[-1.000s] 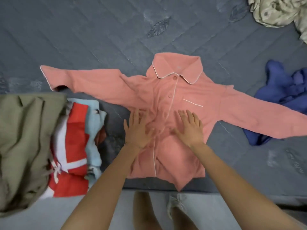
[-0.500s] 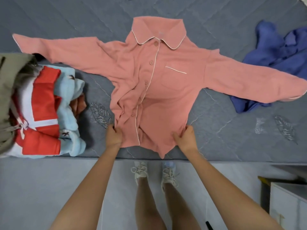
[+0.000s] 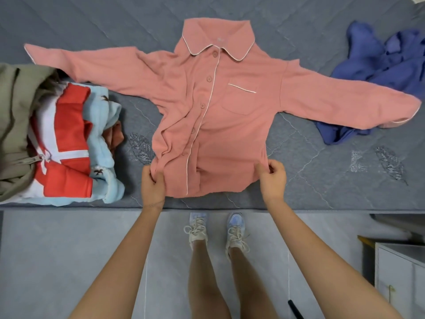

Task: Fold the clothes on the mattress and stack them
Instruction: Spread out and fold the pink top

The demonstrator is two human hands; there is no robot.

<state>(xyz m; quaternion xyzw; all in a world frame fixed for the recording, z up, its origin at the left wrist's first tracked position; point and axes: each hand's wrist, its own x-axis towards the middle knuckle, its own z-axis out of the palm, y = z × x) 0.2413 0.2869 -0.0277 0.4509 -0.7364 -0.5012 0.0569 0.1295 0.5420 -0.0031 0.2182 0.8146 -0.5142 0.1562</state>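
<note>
A pink button-up pyjama shirt (image 3: 230, 116) with white piping lies face up on the grey quilted mattress (image 3: 115, 21), both sleeves spread sideways. My left hand (image 3: 153, 185) pinches its lower left hem corner. My right hand (image 3: 272, 178) pinches the lower right hem corner. The hem is drawn fairly straight near the mattress's front edge; the left front panel is still creased. A stack of folded clothes (image 3: 69, 146), red, white and light blue, sits at the left with an olive garment (image 3: 16, 125) on it. A crumpled blue garment (image 3: 386, 65) lies at the right, partly under the pink sleeve.
The mattress's front edge runs across the frame just below my hands. Below it is grey floor with my legs and sneakers (image 3: 216, 229). A white cabinet (image 3: 400, 279) stands at the lower right.
My hands went from pressing flat on the shirt's middle to gripping its bottom hem corners. They have spread the hem wider and straighter, and my head has drawn back from the mattress.
</note>
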